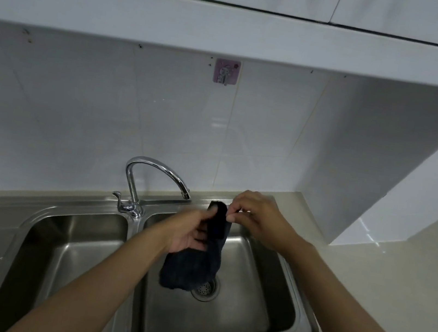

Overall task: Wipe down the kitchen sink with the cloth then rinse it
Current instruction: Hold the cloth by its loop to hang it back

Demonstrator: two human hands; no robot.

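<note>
**Both hands hold the dark cloth above the right basin**

Left hand (188,234) and right hand (260,215) meet over the sink (311,321), each holding the same dark cloth (196,267). The left hand has its fingers curled round the cloth's upper half, with the thumb pressed near the top edge. The right hand pinches that top edge from the other side between thumb and fingertips, its other fingers bent. Both forearms reach in from the bottom of the view.

The cloth hangs down from the two hands into the right basin (262,302). Its lower end spreads out wider and covers part of the round drain strainer (206,290); whether it touches the basin floor cannot be told.

The left basin (69,251) lies just beside it. A curved chrome faucet (154,165) rises behind the divider between the basins, its spout pointing toward the right basin, near the top of the cloth. A pale countertop (372,279) runs to the right of the sink. On the white tiled wall (106,108) above, a small pink adhesive hook (226,71) sits just under the upper cabinet (233,30).
</note>
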